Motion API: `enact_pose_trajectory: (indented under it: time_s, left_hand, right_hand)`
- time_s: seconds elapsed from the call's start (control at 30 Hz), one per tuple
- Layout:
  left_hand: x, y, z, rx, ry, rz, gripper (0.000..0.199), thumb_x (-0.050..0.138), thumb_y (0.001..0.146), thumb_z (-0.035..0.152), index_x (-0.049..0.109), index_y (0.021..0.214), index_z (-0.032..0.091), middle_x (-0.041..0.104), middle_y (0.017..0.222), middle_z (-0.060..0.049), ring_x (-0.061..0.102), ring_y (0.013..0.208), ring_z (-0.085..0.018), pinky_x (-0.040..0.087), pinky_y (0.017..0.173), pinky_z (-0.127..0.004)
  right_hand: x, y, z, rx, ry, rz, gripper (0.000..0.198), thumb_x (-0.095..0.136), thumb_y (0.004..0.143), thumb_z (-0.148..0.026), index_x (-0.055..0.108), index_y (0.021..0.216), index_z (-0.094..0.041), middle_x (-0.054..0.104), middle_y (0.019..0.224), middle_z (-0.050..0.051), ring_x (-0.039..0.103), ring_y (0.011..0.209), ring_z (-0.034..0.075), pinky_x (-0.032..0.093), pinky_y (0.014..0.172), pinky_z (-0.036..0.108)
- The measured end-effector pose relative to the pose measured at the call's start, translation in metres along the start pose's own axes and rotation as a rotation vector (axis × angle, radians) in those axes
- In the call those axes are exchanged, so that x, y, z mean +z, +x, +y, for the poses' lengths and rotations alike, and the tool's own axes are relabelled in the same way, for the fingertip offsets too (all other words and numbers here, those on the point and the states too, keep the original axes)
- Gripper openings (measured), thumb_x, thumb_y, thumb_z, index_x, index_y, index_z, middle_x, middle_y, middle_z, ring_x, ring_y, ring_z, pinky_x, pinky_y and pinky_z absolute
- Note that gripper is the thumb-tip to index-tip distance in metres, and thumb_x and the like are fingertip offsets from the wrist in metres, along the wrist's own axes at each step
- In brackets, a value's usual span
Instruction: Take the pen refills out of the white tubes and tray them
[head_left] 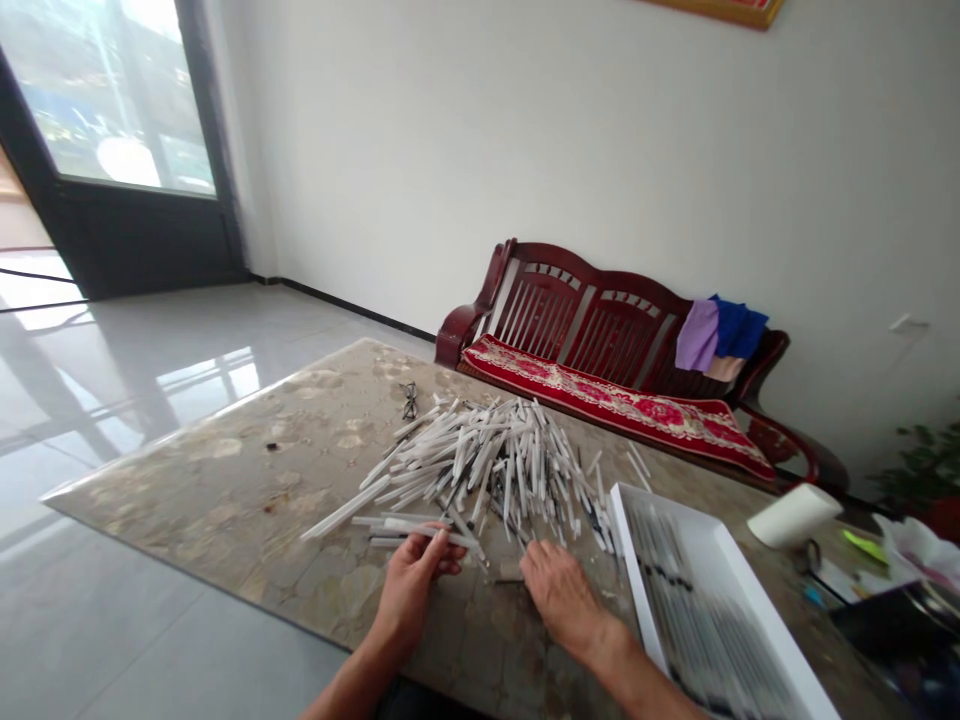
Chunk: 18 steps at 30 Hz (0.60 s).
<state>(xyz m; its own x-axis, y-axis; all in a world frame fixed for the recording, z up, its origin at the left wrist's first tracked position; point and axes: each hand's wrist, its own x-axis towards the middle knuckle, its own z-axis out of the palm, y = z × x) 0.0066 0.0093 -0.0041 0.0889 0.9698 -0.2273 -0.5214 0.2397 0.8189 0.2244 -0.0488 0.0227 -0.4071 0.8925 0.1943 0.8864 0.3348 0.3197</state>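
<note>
Figure: sorting white pens at a marbled table (247,470), seen from my own head. My left hand (411,590) was closed loosely around a few white pens (420,528), gripped near their ends so that the barrels stuck out to the left over the table. My right hand (559,595) lay flat and open, palm down, fingers spread at the near edge of the pile of pens (495,455); I could not tell whether anything lay under it. The pile sat at the middle of the table, just beyond both hands, its pens crossing at all angles.

Risks, as I judged them: the pens in my left hand were held only near one end, so a slack grip could have let them fan out or slip. The pile was loose and tangled, so dragging one pen out could have rolled others toward the table edge. The white tray (679,520), already lined with pens, lay just right of my right hand, and a careless sweep of that wrist could have knocked its rim or disturbed the rows.

Surroundings: a pair of glasses (409,400) rested beyond the pile, well apart from my hands. A white roll (795,515) lay past the tray, with blurred clutter at the far right. A wooden bench (600,340) with a red cushion stood behind the table, cloths (720,335) draped on its back. Nothing lay between my hands and the pile.
</note>
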Motion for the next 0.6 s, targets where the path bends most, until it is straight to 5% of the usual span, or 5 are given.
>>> enact_pose_trajectory:
  time_s: [0.23, 0.37, 0.6]
  left_hand:
    - [0.002, 0.002, 0.004, -0.063, -0.17, 0.059, 0.05, 0.092, 0.052, 0.049, 0.068, 0.08, 0.015, 0.072, 0.067, -0.001, 0.071, 0.065, -0.017, 0.055, 0.056, -0.022]
    - [0.002, 0.002, 0.006, -0.079, -0.202, 0.07, 0.048, 0.093, 0.05, 0.045, 0.069, 0.078, 0.015, 0.072, 0.067, 0.0, 0.071, 0.064, -0.015, 0.055, 0.055, -0.02]
    - [0.001, 0.002, 0.006, -0.08, -0.187, 0.047, 0.046, 0.092, 0.052, 0.045, 0.069, 0.078, 0.015, 0.072, 0.068, 0.0, 0.071, 0.065, -0.016, 0.055, 0.056, -0.021]
  right_hand:
    - [-0.031, 0.006, -0.007, 0.3, 0.421, 0.117, 0.014, 0.049, 0.089, -0.009, 0.053, 0.09, -0.022, 0.065, 0.079, 0.0, 0.065, 0.073, 0.018, 0.042, 0.065, 0.027]
    - [-0.039, 0.01, -0.019, 0.337, 0.649, 0.221, 0.015, 0.042, 0.092, -0.012, 0.052, 0.094, -0.023, 0.064, 0.082, 0.0, 0.065, 0.076, 0.016, 0.042, 0.068, 0.025]
    - [-0.04, 0.011, -0.027, 0.36, 0.716, 0.23, 0.015, 0.045, 0.089, -0.012, 0.054, 0.091, -0.024, 0.064, 0.082, 0.0, 0.063, 0.076, 0.016, 0.042, 0.068, 0.025]
